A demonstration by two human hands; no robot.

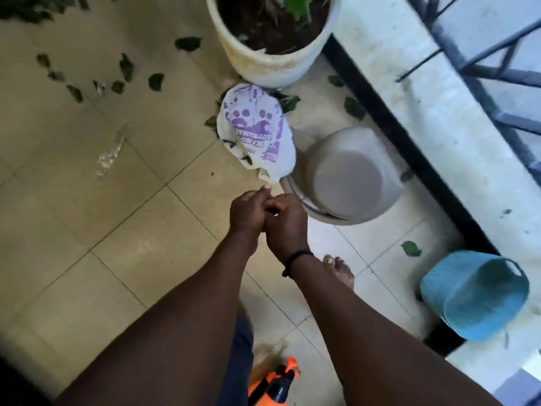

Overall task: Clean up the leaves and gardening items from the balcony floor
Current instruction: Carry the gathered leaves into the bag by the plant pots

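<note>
- The cleanup looks barely begun to me: loose leaves (pixel 126 67) lie scattered across the tiles at ten and eleven o'clock, with a darker heap at the far top-left corner, and more leaves sit along the wall kerb at one to three o'clock.
- A clear plastic scrap (pixel 112 153) lies on the floor at nine o'clock, not yet picked up.
- The white and purple bag (pixel 257 127) lies at twelve o'clock, just beyond the hands, between the planted white pot (pixel 272 63) and the upturned grey basin (pixel 348 174).
- Its long axis runs from the pot toward the person, the crumpled near end pointing at six o'clock.
- The left hand (pixel 248 213) and right hand (pixel 285 221) are pressed together, fingers curled; something small and dark shows between them, but I cannot tell whether either grips it.
- A blue basket (pixel 474 294) on its side at four o'clock and an orange sprayer (pixel 278 382) at six o'clock also remain.
</note>
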